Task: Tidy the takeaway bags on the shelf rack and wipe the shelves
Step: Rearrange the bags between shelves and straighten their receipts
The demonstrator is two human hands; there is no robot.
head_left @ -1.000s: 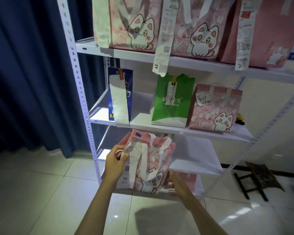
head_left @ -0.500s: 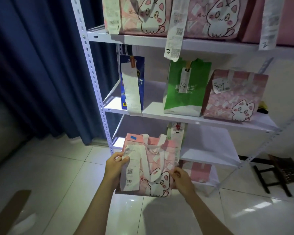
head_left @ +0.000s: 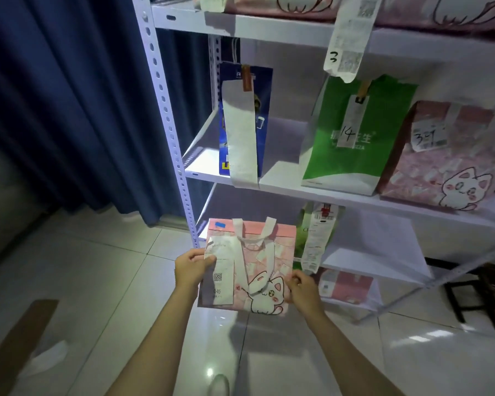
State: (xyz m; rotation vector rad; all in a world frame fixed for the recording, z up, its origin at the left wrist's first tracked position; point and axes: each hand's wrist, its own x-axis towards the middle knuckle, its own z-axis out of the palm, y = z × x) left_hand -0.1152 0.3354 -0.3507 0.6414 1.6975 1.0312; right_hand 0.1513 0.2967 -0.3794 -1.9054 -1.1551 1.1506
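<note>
Holding: both hands grip one small pink cloth takeaway bag with a white cartoon cat printed on it, upright, in front of the white metal shelf rack and off its shelves.
Left hand: fingers and thumb pinch the bag's left edge, thumb lying on the long white paper receipt that hangs down the bag's front.
Right hand: fingers curled around the bag's lower right edge, beside the cat print.
Bag handles: two white fabric straps, one standing up above the bag's top, one drooping down its front between the hands.
Just past the right hand: a green bag with a long receipt on a lower shelf, and below it a pink bag on the bottom shelf.
Above the hands, middle shelf: a tall blue paper bag with a white receipt clipped to it, a green bag marked 14, and a pink cat-print bag with a handwritten label.
Top shelf: more pink cat bags, with a receipt marked 3 hanging over the edge.
Left of the left hand: a dark blue curtain and a pale tiled floor.
</note>
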